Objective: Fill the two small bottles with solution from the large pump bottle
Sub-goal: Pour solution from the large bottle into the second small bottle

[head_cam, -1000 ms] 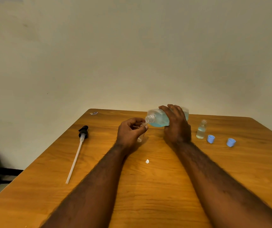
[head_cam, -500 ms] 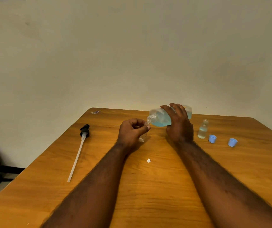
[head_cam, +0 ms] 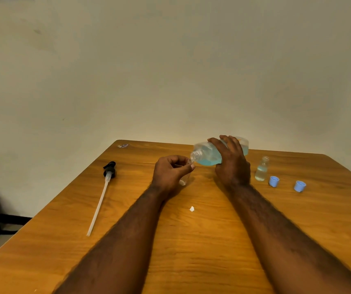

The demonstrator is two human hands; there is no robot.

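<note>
right hand (head_cam: pixel 232 166) wraps the tipped big bottle (head_cam: pixel 207 154); left hand (head_cam: pixel 170 172) pinches the small bottle (head_cam: pixel 184 179), seemingly beneath its mouth; a steeper tilt could gush past the narrow neck.

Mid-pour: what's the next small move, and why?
Probably the right hand tilts the large clear bottle of blue solution slightly further: its open neck sits at the mouth of the small clear bottle the left hand grips, yet the liquid seems pooled below the neck.
</note>
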